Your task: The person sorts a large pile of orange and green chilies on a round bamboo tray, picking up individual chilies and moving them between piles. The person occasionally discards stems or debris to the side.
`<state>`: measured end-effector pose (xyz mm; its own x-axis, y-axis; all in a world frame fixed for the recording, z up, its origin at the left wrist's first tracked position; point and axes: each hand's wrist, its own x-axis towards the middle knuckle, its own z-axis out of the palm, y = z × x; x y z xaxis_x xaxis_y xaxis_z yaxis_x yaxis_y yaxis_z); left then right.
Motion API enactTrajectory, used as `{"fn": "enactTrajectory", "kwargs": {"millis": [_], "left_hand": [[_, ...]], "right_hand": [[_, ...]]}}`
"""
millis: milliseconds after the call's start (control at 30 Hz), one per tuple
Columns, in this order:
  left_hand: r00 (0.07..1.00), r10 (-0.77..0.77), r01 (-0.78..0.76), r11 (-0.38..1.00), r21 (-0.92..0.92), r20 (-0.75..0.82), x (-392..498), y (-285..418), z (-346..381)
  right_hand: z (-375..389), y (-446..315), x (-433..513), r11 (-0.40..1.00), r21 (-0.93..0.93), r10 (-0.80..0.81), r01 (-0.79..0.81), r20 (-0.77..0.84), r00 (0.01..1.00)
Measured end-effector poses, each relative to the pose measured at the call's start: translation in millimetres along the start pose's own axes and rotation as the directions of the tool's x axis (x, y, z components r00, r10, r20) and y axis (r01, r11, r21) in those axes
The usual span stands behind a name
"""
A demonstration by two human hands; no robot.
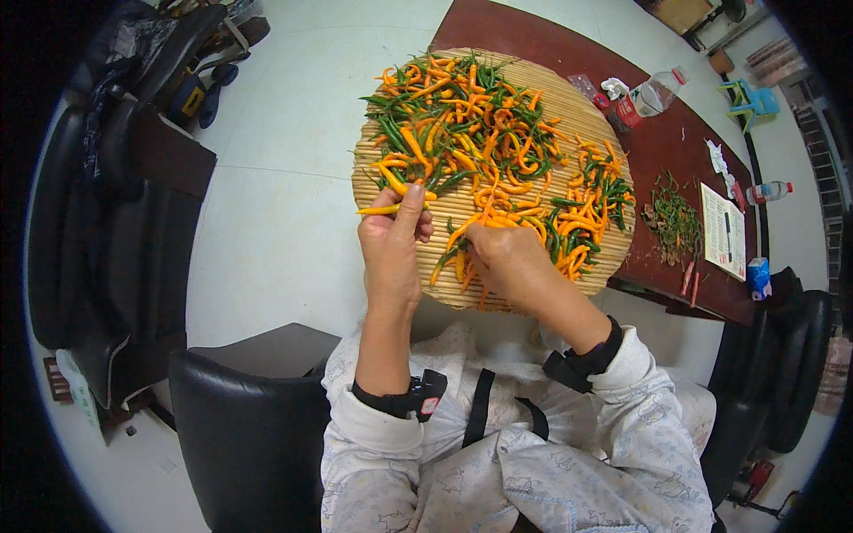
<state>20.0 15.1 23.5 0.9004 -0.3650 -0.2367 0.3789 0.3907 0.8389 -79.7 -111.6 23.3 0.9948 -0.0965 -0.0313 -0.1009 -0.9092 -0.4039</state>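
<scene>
My left hand (394,233) pinches a few yellow-orange chili peppers (381,210) between thumb and fingers, above the left edge of a round woven tray (373,153). My right hand (510,263) reaches down into the near heap of orange and green chili peppers (573,220). Its fingertips are hidden behind the back of the hand, so whether it grips a pepper cannot be seen. A larger heap of orange and green chilies (466,113) covers the far part of the tray. Between the two heaps a strip of bare tray shows.
The tray rests partly on a dark red table (513,30). On that table are a large plastic bottle (650,96), a pile of green stems (670,216), red-handled scissors (690,283) and paper with a pen (723,230). A black chair (253,433) stands at my left.
</scene>
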Motion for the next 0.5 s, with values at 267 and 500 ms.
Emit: {"fn": "enactTrajectory", "kwargs": {"millis": [267,500], "left_hand": [[0.984,-0.031,-0.064,0.856,0.513,0.176,-6,-14,4],[0.901,0.022,-0.413,0.34,0.845,0.432,-25,-40,26]], "right_hand": [[-69,92,-70,0.929,0.325,0.303,-0.178,-0.391,0.869],[-148,175,-148,0.22,-0.664,0.524,-0.715,-0.537,0.66]]}}
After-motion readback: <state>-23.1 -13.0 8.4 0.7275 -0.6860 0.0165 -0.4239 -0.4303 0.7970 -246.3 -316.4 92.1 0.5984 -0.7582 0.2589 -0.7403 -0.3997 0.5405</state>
